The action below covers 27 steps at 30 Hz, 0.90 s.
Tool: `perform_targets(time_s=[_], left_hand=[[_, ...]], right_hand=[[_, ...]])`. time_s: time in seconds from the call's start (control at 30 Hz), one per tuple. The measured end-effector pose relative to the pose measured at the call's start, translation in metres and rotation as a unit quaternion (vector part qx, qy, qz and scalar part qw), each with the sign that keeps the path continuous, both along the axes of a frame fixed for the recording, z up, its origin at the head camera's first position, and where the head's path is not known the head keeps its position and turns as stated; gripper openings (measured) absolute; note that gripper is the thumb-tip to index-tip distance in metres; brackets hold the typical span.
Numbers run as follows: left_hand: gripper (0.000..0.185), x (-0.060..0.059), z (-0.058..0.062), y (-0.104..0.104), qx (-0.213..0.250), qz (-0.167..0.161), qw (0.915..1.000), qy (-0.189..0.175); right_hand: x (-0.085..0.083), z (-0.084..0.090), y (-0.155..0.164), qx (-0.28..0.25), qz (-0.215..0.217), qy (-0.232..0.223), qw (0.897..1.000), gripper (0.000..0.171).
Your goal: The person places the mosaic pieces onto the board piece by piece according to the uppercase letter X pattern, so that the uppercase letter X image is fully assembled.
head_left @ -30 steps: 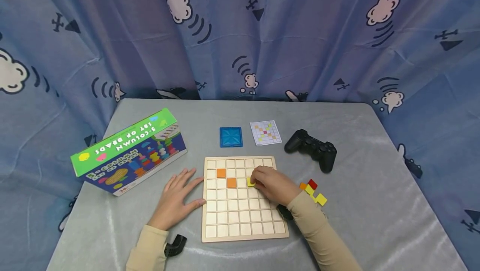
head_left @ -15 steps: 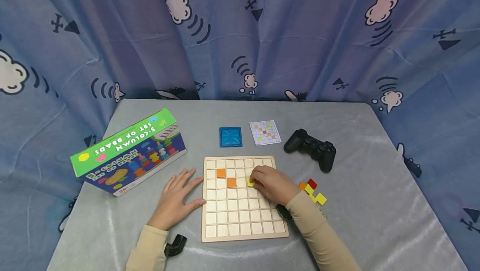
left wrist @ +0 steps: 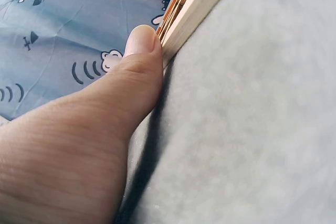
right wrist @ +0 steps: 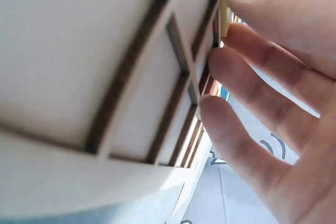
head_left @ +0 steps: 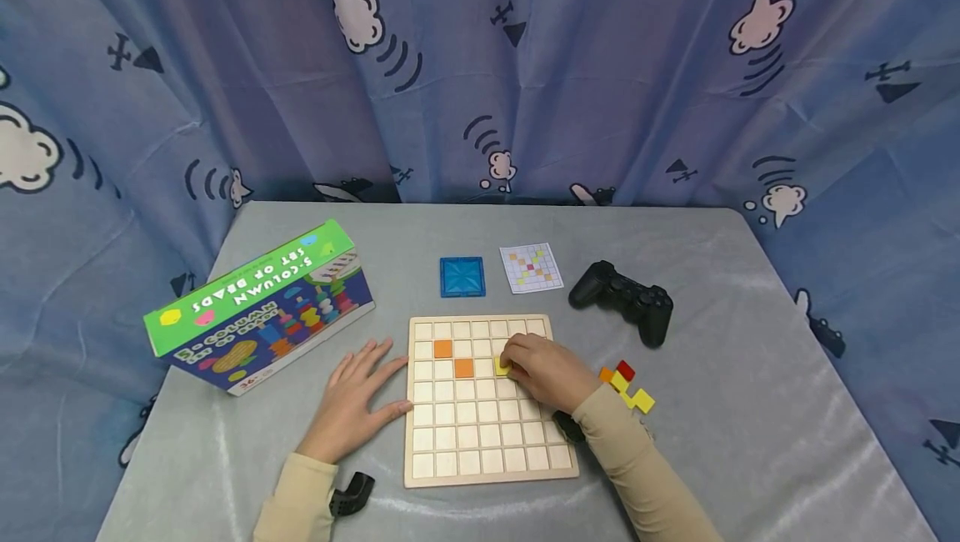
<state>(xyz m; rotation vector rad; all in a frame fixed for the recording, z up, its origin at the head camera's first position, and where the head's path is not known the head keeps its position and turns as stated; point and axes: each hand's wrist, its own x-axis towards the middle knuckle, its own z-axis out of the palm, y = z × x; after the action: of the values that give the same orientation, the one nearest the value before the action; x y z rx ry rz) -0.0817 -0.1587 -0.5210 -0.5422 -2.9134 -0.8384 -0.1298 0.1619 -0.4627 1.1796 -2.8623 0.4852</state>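
A wooden grid board (head_left: 467, 439) lies on the grey table in the head view, with two orange tiles (head_left: 442, 348) set in its upper left cells. My right hand (head_left: 546, 371) reaches over the board's upper right part. Its thumb and forefinger pinch a yellow square tile (head_left: 501, 367) right at a cell; in the right wrist view the tile (right wrist: 224, 19) shows edge-on between them, the other fingers spread along the grid. My left hand (head_left: 348, 409) lies with extended fingers against the board's left edge. The left wrist view shows that thumb (left wrist: 140, 45) touching the wooden rim.
Loose red, orange and yellow tiles (head_left: 642, 400) lie right of the board. Behind it are a blue square tray (head_left: 462, 277), a pattern card (head_left: 531, 268) and a black game controller (head_left: 622, 300). A green and blue toy box (head_left: 262, 308) stands at left. A patterned curtain (head_left: 450, 67) hangs behind.
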Motion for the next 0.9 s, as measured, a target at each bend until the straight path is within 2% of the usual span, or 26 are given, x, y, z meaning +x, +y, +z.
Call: perform_targets(time_s=[0.2,0.43,0.6,0.7,0.8,0.9], left_hand=[[0.066,-0.001,-0.001,0.004,0.001,-0.003,1.0000,0.001],[0.066,0.001,0.000,0.007,0.000,-0.005,1.0000,-0.007],[0.066,0.003,0.004,0.007,0.015,-0.008,0.9998,-0.012],[0.068,0.012,0.011,0.007,0.032,-0.002,0.9994,-0.012],[0.068,0.027,0.017,0.012,0.038,-0.001,0.9993,0.000],[0.067,0.039,0.016,0.020,0.033,-0.015,0.9991,0.021]], right_hand=[[0.003,0.005,0.015,-0.029,-0.029,-0.031,0.999,0.015],[0.022,0.010,0.071,-0.045,-0.114,0.002,0.992,0.020],[0.043,0.006,0.111,-0.039,-0.192,-0.020,0.981,0.020],[0.053,0.005,0.124,-0.032,-0.232,-0.038,0.971,0.020],[0.061,0.003,0.131,-0.023,-0.264,-0.065,0.962,0.021],[0.069,0.002,0.137,-0.015,-0.282,-0.086,0.955,0.024]])
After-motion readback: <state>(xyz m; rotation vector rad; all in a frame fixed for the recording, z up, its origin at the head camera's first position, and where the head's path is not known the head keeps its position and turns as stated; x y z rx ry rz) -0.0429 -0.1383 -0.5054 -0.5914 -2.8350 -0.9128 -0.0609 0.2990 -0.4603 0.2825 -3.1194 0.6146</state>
